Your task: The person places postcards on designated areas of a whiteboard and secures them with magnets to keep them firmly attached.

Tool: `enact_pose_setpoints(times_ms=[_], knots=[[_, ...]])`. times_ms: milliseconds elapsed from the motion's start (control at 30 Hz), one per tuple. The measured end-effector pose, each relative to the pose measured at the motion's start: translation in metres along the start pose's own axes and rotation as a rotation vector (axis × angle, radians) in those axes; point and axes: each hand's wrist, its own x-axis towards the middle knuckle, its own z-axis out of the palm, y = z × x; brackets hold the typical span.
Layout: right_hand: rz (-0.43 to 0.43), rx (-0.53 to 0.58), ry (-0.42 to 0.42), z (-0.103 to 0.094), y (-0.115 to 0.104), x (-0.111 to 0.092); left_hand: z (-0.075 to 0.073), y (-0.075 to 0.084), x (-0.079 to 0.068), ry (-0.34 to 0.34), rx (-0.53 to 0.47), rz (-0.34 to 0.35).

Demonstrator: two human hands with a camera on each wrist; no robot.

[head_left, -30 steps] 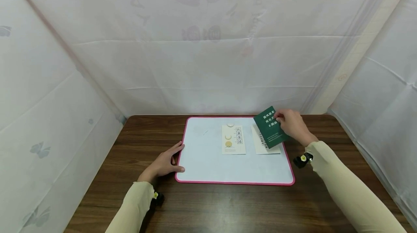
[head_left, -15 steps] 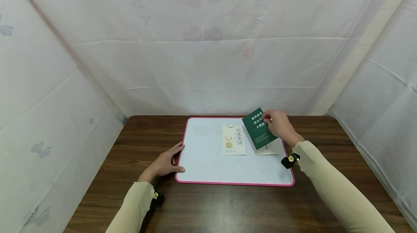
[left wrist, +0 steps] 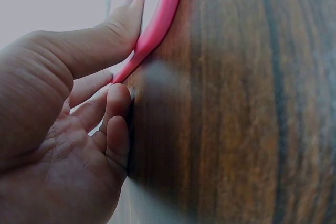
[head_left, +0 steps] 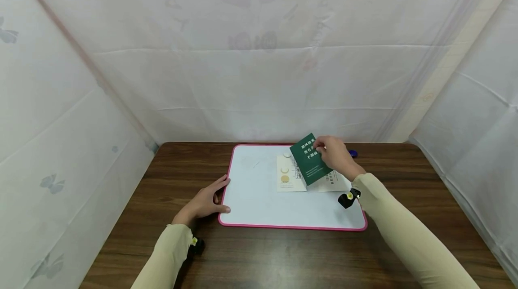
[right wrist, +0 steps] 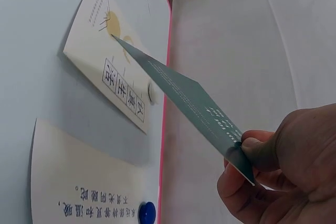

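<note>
My right hand pinches a green card with white print by one edge, between thumb and fingers. The card is tilted above the whiteboard, covering part of a cream card with gold moons in the head view. To the right lies another cream card with dark writing, partly hidden from the head view by the right hand. My left hand rests at the whiteboard's left edge. Its thumb lies on the pink rim, and the other fingers are beside it.
A blue round magnet sits at the right cream card's edge and a whitish one at the moon card's edge. Something blue shows beyond the right forearm. The brown wooden table is bordered by white cloth walls.
My right hand has moved left with the green card, from over the right cream card to partly over the moon card. The blue thing has come into sight. My left hand stays put.
</note>
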Motion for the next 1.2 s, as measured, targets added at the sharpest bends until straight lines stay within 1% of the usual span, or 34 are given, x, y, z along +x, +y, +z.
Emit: enact_pose_setpoints(times_ms=[267,467,700,933,1067,1200], knots=[[-0.008,0.021,-0.012,0.010,-0.014,0.005,0.000,-0.001,0.000,0.003,0.001,0.008],[-0.036,0.024,-0.019,0.023,-0.023,0.009,0.000,-0.001,0.000,-0.001,0.004,0.018],[-0.092,0.032,-0.023,0.036,-0.036,0.013,0.000,0.000,0.000,-0.002,0.002,0.011],[-0.118,0.044,-0.028,0.050,-0.048,0.016,-0.001,0.001,0.000,0.002,0.012,0.021],[-0.134,0.076,-0.030,0.058,-0.056,0.018,-0.001,-0.001,0.000,0.005,0.008,0.022],[-0.121,0.125,-0.041,0.066,-0.063,0.018,0.000,-0.002,0.000,0.002,0.009,0.014]])
